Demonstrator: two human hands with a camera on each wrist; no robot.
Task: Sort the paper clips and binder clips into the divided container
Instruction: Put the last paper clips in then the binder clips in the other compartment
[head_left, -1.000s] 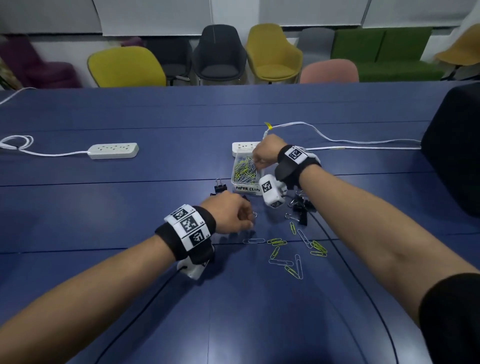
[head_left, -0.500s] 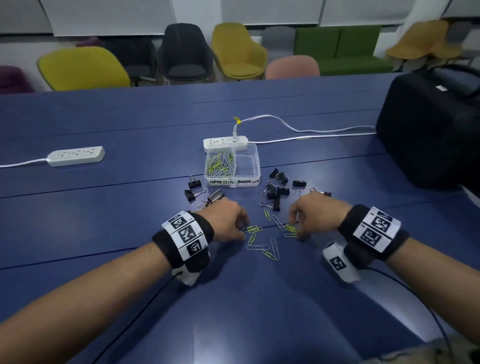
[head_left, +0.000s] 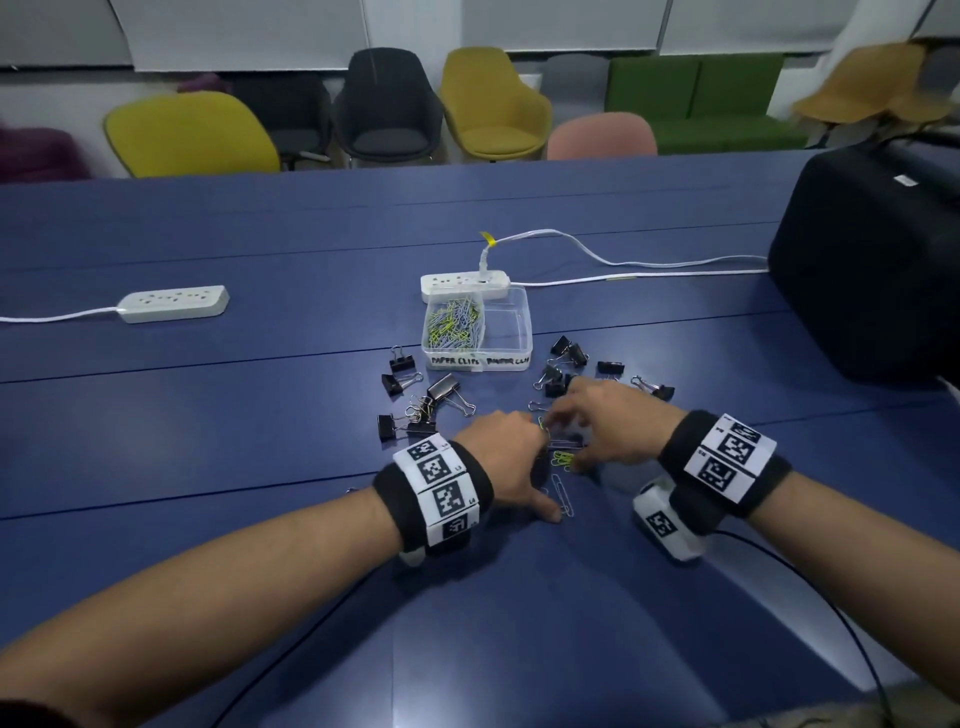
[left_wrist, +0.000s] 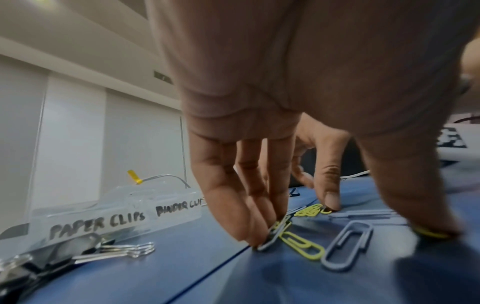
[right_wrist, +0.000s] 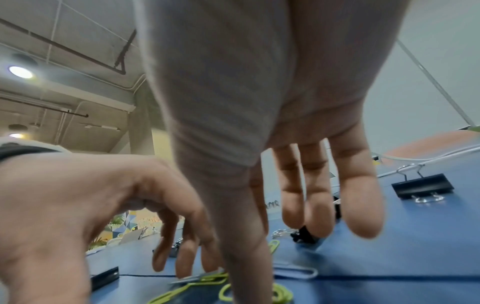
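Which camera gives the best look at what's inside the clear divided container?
The head view: it looks down into the clear divided plastic container, paper clips left, right side empty. The left wrist view shows only its labelled front; the right wrist view barely shows it.

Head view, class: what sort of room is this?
Probably an office meeting room: a long blue table, a row of upholstered chairs along the wall, and power strips on the tabletop.
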